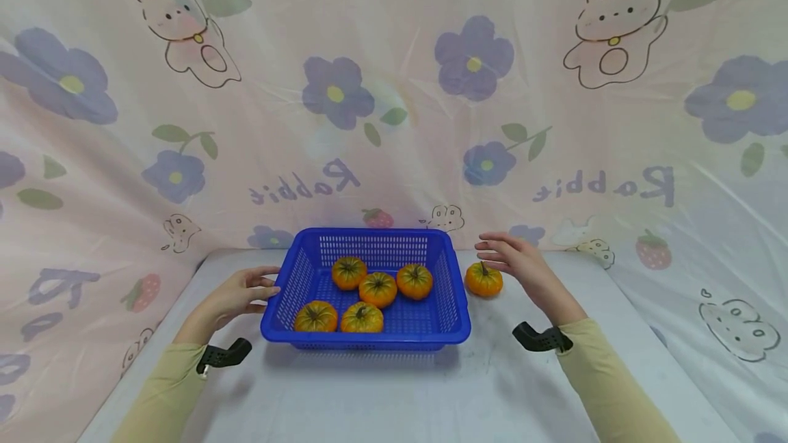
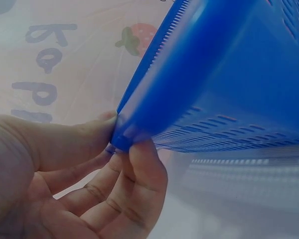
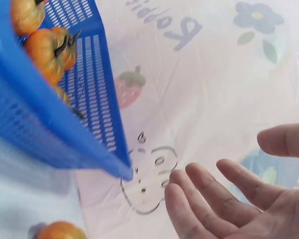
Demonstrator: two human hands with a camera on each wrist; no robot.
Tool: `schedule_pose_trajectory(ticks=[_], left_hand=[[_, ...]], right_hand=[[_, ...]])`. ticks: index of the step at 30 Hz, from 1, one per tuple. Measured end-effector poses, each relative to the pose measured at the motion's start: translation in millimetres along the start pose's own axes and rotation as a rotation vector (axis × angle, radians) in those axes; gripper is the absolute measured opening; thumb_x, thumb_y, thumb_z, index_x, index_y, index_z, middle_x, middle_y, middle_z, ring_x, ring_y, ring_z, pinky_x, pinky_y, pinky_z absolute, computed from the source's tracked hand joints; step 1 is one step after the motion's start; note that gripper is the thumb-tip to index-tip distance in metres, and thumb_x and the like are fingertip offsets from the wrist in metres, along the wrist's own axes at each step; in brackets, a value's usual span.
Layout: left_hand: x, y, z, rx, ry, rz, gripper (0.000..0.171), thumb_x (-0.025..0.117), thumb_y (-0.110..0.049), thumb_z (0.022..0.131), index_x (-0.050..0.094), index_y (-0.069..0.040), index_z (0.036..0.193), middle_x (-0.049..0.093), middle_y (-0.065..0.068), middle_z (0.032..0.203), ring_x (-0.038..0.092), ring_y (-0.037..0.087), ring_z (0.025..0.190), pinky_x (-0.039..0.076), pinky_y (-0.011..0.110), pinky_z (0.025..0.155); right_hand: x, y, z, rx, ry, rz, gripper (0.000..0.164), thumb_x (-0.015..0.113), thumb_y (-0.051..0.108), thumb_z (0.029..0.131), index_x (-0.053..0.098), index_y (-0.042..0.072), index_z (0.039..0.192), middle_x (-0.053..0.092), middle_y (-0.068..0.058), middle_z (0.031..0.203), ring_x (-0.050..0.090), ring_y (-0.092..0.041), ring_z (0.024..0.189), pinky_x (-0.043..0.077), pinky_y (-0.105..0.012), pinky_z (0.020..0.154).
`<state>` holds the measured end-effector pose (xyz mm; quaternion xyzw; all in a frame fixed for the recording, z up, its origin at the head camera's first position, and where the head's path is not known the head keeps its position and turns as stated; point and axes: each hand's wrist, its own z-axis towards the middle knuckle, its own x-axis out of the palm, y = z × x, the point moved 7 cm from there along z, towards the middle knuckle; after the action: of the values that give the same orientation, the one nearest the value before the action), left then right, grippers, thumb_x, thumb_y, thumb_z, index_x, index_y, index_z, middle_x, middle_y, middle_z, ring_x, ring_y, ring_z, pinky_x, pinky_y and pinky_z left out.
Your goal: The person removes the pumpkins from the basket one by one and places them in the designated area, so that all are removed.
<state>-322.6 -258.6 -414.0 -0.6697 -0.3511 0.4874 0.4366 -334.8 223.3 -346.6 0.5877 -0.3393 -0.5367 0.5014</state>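
Note:
A blue plastic basket (image 1: 400,338) with slotted walls stands on the table, holding several small orange pumpkins (image 1: 377,290) with dark stems. At the basket's left side, my left hand (image 1: 234,297) pinches the rim (image 2: 154,109) between thumb and fingers, as the left wrist view shows. My right hand (image 1: 520,269) is off the right side of the basket, touching nothing, with its fingers spread and loosely bent in the right wrist view. Just below its fingers, one more pumpkin (image 1: 483,281) sits on the table, outside the basket.
The white-covered table (image 1: 369,402) extends in front of the basket and to both sides. Behind and around it hangs a pale curtain (image 1: 394,149) printed with rabbits, flowers and strawberries. Each wrist wears a black camera mount (image 1: 542,338).

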Motion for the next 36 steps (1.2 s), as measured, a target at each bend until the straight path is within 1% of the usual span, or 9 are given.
schedule_pose_trajectory(ticks=[7,11,13,17,21,26,29,32,36], left_hand=[[0.2,-0.7,-0.9,0.002,-0.003,0.004,0.062,0.061,-0.017,0.095,0.031,0.006,0.144,0.056,0.021,0.115,0.063,0.026,0.092,0.054,0.043,0.081],[-0.2,1.2,-0.3,-0.005,-0.004,0.000,0.062,0.062,-0.017,0.095,0.032,0.005,0.143,0.056,0.020,0.114,0.063,0.026,0.092,0.054,0.042,0.081],[-0.4,1.5,0.7,-0.002,0.001,-0.001,0.062,0.062,-0.018,0.095,0.032,0.005,0.144,0.056,0.020,0.114,0.063,0.026,0.092,0.053,0.042,0.082],[-0.9,1.6,1.9,0.000,0.001,-0.002,0.062,0.062,-0.018,0.094,0.032,0.004,0.144,0.056,0.020,0.115,0.063,0.026,0.092,0.053,0.042,0.082],[-0.8,2.2,1.4,-0.007,-0.007,0.008,0.062,0.062,-0.018,0.095,0.031,0.005,0.144,0.056,0.020,0.116,0.063,0.026,0.092,0.054,0.043,0.082],[-0.5,1.3,0.8,-0.006,-0.004,0.007,0.061,0.061,-0.017,0.095,0.031,0.005,0.144,0.056,0.020,0.115,0.063,0.026,0.091,0.054,0.043,0.081],[-0.6,0.7,0.5,-0.005,-0.002,0.004,0.061,0.060,-0.017,0.095,0.031,0.005,0.144,0.056,0.019,0.114,0.063,0.025,0.090,0.054,0.042,0.080],[-0.5,0.2,0.3,-0.003,0.002,0.001,0.061,0.061,-0.017,0.095,0.031,0.005,0.144,0.057,0.019,0.114,0.063,0.026,0.091,0.054,0.042,0.081],[-0.2,-0.5,-0.2,-0.001,0.006,-0.003,0.061,0.061,-0.017,0.095,0.031,0.006,0.143,0.057,0.020,0.114,0.063,0.025,0.091,0.054,0.042,0.081]], right_hand=[[24,15,9,-0.024,0.081,0.035,0.050,0.043,0.034,0.103,0.044,-0.003,0.136,0.050,-0.028,0.132,0.051,-0.041,0.120,0.039,-0.050,0.100],[38,17,17,-0.008,0.128,0.065,0.050,0.041,0.032,0.103,0.043,-0.007,0.136,0.047,-0.031,0.133,0.048,-0.043,0.121,0.039,-0.048,0.100],[43,16,21,0.005,0.137,0.073,0.050,0.041,0.031,0.104,0.043,-0.007,0.135,0.048,-0.032,0.132,0.047,-0.045,0.121,0.040,-0.047,0.099],[53,12,30,0.025,0.161,0.041,0.047,0.040,0.030,0.104,0.046,-0.007,0.133,0.050,-0.030,0.130,0.049,-0.045,0.120,0.042,-0.047,0.098],[63,7,38,0.053,0.175,0.011,0.044,0.039,0.029,0.104,0.048,-0.005,0.131,0.052,-0.028,0.128,0.052,-0.040,0.117,0.042,-0.048,0.098],[72,1,45,0.097,0.171,0.002,0.044,0.039,0.029,0.104,0.050,-0.005,0.130,0.056,-0.024,0.124,0.057,-0.034,0.112,0.045,-0.044,0.096],[79,-2,46,0.109,0.194,-0.013,0.046,0.037,0.029,0.104,0.048,-0.006,0.132,0.055,-0.024,0.125,0.055,-0.036,0.114,0.044,-0.045,0.097],[86,-5,45,0.136,0.219,-0.018,0.048,0.038,0.029,0.104,0.046,-0.006,0.135,0.053,-0.026,0.129,0.050,-0.040,0.119,0.041,-0.047,0.100],[92,-10,45,0.175,0.229,-0.035,0.047,0.041,0.030,0.103,0.047,-0.003,0.135,0.051,-0.025,0.131,0.048,-0.041,0.121,0.039,-0.047,0.102]])
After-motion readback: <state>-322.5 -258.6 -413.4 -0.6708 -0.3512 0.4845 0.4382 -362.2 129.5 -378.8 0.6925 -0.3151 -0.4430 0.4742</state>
